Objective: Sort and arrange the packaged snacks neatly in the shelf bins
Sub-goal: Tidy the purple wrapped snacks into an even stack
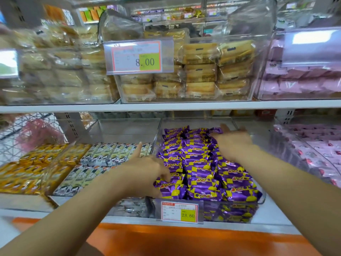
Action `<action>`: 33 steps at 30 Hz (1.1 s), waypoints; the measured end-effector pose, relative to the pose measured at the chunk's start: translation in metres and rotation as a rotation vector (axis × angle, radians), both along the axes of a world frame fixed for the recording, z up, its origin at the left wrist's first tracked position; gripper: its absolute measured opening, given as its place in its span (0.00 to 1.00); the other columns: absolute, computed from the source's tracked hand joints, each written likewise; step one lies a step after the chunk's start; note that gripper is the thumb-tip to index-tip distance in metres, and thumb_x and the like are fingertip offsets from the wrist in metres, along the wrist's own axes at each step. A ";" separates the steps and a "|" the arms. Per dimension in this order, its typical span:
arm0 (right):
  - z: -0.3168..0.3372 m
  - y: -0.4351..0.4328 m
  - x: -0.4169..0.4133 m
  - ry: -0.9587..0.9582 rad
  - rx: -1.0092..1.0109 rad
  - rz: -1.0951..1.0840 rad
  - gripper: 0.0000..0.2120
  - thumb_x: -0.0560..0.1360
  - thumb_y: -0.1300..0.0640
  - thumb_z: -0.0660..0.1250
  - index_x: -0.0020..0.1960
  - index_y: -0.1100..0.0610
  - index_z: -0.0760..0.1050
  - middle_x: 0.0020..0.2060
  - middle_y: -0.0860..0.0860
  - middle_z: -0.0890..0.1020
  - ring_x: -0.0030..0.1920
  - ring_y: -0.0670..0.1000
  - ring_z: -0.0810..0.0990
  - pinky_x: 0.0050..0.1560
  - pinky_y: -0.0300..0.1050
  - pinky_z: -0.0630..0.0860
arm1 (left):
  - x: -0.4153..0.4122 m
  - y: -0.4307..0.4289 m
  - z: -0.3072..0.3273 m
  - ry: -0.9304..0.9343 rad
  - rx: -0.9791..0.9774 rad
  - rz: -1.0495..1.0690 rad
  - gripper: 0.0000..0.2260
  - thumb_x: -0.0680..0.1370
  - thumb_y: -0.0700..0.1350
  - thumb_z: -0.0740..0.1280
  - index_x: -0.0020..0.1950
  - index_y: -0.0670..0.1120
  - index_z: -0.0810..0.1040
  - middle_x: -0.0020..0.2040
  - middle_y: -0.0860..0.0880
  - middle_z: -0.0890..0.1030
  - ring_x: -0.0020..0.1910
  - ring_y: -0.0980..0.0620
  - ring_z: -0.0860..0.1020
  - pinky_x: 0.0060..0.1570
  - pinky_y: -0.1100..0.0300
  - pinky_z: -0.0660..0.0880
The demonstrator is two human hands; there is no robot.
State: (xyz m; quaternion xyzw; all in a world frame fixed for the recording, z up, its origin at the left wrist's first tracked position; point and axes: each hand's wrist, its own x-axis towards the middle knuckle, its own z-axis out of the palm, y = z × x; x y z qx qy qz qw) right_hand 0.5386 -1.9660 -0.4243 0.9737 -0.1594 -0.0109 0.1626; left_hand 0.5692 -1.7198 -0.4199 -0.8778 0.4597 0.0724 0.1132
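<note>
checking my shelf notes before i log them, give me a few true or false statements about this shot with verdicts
1. The left hand and the right hand are both at the purple packets. True.
2. The price tag in front of the purple packets reads 8.00. False: it reads 23.60; the 8.00 tag hangs one level up.
3. The right hand lies flat on the rearmost purple packets. True.
4. Pink packets sit directly left of the purple ones. False: black-and-white packets are there; the pink packets are on the right.
</note>
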 end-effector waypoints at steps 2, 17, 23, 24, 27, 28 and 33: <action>-0.005 0.000 0.006 -0.019 0.010 -0.019 0.26 0.78 0.59 0.58 0.73 0.46 0.59 0.71 0.55 0.62 0.66 0.57 0.69 0.70 0.55 0.58 | 0.000 0.003 -0.002 -0.004 -0.002 -0.005 0.17 0.75 0.56 0.67 0.64 0.59 0.72 0.62 0.56 0.71 0.69 0.55 0.63 0.69 0.36 0.32; 0.024 0.011 -0.096 -0.483 1.113 0.326 0.13 0.68 0.62 0.74 0.45 0.51 0.73 0.28 0.49 0.77 0.28 0.47 0.70 0.33 0.46 0.70 | 0.006 0.001 -0.013 -0.082 -0.064 -0.071 0.16 0.73 0.60 0.67 0.58 0.56 0.73 0.61 0.53 0.71 0.67 0.52 0.65 0.71 0.38 0.41; 0.004 -0.001 -0.128 -0.005 0.977 0.381 0.13 0.66 0.53 0.73 0.44 0.43 0.71 0.32 0.49 0.73 0.32 0.46 0.69 0.36 0.50 0.71 | 0.009 0.001 -0.023 -0.218 -0.135 -0.050 0.16 0.72 0.60 0.64 0.56 0.55 0.71 0.58 0.56 0.71 0.66 0.53 0.67 0.73 0.43 0.43; 0.001 -0.001 -0.128 0.010 0.890 0.368 0.13 0.66 0.53 0.72 0.45 0.42 0.70 0.31 0.50 0.74 0.32 0.46 0.69 0.37 0.50 0.71 | 0.009 0.000 -0.025 -0.229 -0.142 -0.048 0.16 0.72 0.60 0.64 0.56 0.55 0.70 0.58 0.56 0.71 0.66 0.53 0.67 0.73 0.44 0.42; 0.002 0.002 -0.130 0.019 0.804 0.348 0.12 0.68 0.53 0.71 0.45 0.44 0.68 0.34 0.52 0.77 0.34 0.49 0.72 0.40 0.50 0.72 | 0.009 0.001 -0.026 -0.237 -0.164 -0.042 0.15 0.72 0.61 0.63 0.55 0.56 0.71 0.57 0.57 0.71 0.66 0.55 0.67 0.73 0.45 0.42; 0.002 0.003 -0.131 0.030 0.798 0.356 0.12 0.69 0.53 0.71 0.46 0.45 0.68 0.35 0.52 0.78 0.35 0.49 0.74 0.41 0.51 0.73 | 0.009 0.001 -0.026 -0.240 -0.170 -0.043 0.15 0.73 0.61 0.63 0.55 0.56 0.70 0.57 0.57 0.71 0.66 0.55 0.67 0.73 0.46 0.41; 0.003 0.005 -0.131 0.044 0.749 0.329 0.11 0.70 0.56 0.68 0.48 0.47 0.69 0.35 0.50 0.76 0.35 0.48 0.71 0.39 0.47 0.70 | 0.008 0.003 -0.028 -0.268 -0.189 -0.046 0.15 0.73 0.61 0.62 0.56 0.57 0.70 0.59 0.58 0.71 0.68 0.56 0.65 0.73 0.46 0.40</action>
